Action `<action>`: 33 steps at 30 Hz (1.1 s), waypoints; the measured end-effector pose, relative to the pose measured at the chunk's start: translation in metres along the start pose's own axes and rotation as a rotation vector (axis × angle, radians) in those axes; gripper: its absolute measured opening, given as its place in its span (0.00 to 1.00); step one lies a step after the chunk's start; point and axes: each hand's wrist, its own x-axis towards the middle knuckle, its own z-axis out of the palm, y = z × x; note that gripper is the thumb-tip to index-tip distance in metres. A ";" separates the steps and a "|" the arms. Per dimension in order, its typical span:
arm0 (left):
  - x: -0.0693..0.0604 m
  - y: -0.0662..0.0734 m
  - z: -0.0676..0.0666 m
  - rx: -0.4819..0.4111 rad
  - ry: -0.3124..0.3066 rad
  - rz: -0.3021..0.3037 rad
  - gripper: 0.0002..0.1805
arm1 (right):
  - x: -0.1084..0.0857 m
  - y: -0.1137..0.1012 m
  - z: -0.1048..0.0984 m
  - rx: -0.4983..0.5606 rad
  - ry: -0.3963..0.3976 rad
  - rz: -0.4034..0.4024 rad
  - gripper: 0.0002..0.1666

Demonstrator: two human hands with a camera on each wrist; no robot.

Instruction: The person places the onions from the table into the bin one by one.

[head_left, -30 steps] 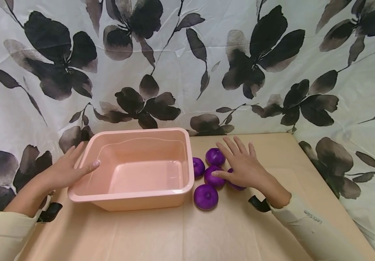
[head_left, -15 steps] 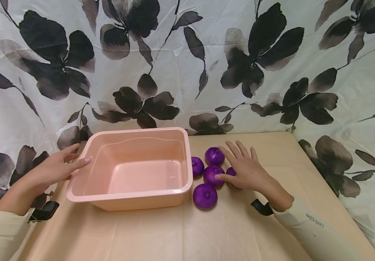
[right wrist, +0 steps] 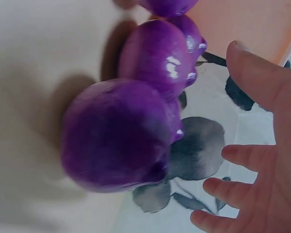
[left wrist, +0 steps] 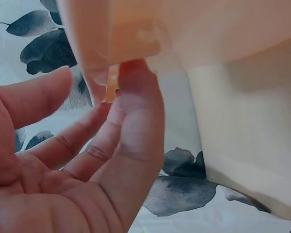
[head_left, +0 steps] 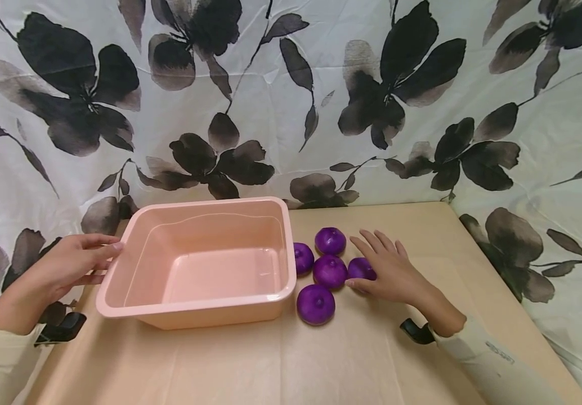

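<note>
A pink plastic basin [head_left: 189, 318], with nothing in it, stands on the table. My left hand [head_left: 70, 261] is at its left end, fingertips by the rim. In the left wrist view a fingertip [left wrist: 138, 73] touches the basin's underside, while the thumb [left wrist: 48, 94] stands apart. Several purple onions are grouped by the basin's right side, among them a front onion [head_left: 316, 304], a middle onion [head_left: 330, 271] and a back onion [head_left: 330, 241]. My right hand [head_left: 397, 275] hovers with spread fingers beside the rightmost onion [head_left: 360, 269], holding nothing.
The beige tabletop [head_left: 230, 365] extends in front of the basin and to the right of the onions. Behind and at the sides hangs a white cloth [head_left: 291, 101] with dark flowers. Each wrist carries a black strap, such as the right strap [head_left: 417, 332].
My left hand has drawn back leftward from over the basin's rim to its outer edge. The right hand has shifted right and toward me, uncovering the rightmost onion.
</note>
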 end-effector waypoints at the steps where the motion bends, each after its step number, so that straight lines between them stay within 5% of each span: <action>1: 0.001 -0.001 -0.001 -0.021 -0.003 0.000 0.36 | -0.001 0.002 0.001 0.011 0.001 0.001 0.57; 10: 0.008 -0.007 -0.005 -0.138 -0.043 -0.002 0.30 | -0.011 0.021 0.010 0.150 0.005 -0.002 0.58; 16: 0.013 -0.012 -0.008 -0.260 -0.085 0.001 0.06 | -0.012 0.032 0.019 0.211 0.025 -0.019 0.59; 33: 0.019 -0.027 -0.011 -0.517 -0.189 -0.008 0.15 | -0.009 0.054 0.042 0.556 -0.020 0.060 0.59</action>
